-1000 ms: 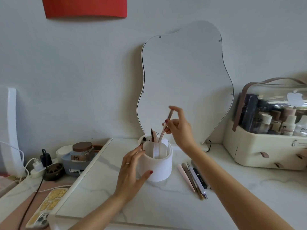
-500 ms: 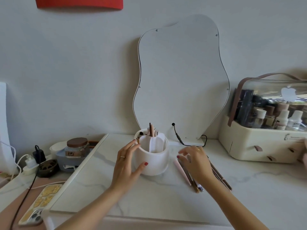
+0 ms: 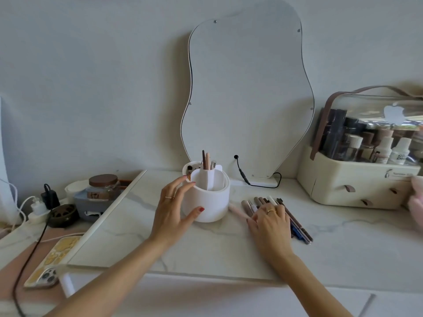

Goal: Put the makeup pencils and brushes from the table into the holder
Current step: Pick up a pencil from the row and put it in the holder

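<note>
The white round holder [image 3: 211,202] stands on the marble table [image 3: 206,248], with a few pencils and brushes [image 3: 207,161] upright in its back compartment. My left hand [image 3: 172,210] cups the holder's left side, thumb on its front wall. Just right of the holder, several makeup pencils [image 3: 297,225] lie in a row on the table, and a pale pink one [image 3: 237,211] lies nearest the holder. My right hand [image 3: 271,223] rests flat on top of that row, fingers spread over the pencils, with none lifted.
A wavy mirror [image 3: 247,99] leans on the wall behind the holder, with a black cable [image 3: 243,175] at its base. A cream cosmetics organizer [image 3: 357,179] stands at the right. Off the table's left edge are a jar [image 3: 103,186], chargers and a phone [image 3: 55,259].
My right hand left a pencil in the holder, then came down to the right onto the row of pencils. My left hand stayed on the holder.
</note>
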